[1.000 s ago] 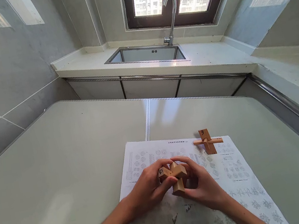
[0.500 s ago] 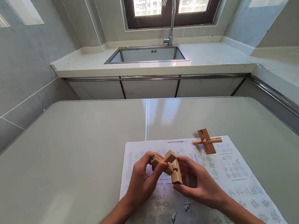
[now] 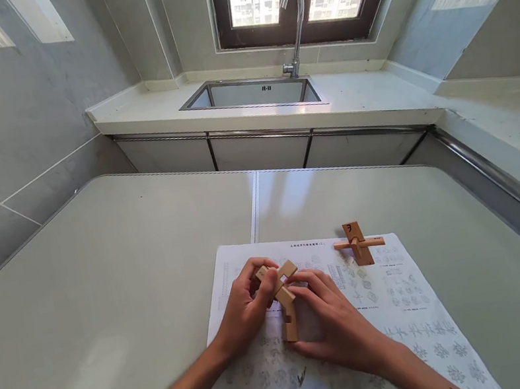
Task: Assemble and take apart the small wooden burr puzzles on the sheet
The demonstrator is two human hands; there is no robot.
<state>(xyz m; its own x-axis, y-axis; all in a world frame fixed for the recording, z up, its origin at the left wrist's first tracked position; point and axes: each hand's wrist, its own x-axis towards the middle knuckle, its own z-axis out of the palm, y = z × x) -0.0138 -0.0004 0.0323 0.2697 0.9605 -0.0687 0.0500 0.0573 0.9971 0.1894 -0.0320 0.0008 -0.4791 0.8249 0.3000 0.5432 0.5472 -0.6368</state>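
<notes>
Close together over the printed sheet (image 3: 265, 381), both hands are closed on notched wooden puzzle pieces. My left hand (image 3: 242, 308) pinches two crossed pieces (image 3: 285, 294) between thumb and fingers; one end sticks out to the upper right. In my right hand (image 3: 343, 321) is another notched puzzle piece (image 3: 291, 330), gripped near its lower end by the thumb and close to the crossed pieces at its top. Whether it touches or interlocks with them I cannot tell. My fingers hide parts of the pieces.
A cross-shaped wooden puzzle (image 3: 357, 246) with a marked flat plate rests at the sheet's upper right. The sheet lies on a pale table (image 3: 126, 265) with a centre seam. Beyond are a counter, a sink (image 3: 247, 96) and a tap (image 3: 297, 20).
The lower notched piece has moved left and down and now points downward from the crossed pieces. My right hand has shifted left, its fingers reaching over toward the left hand.
</notes>
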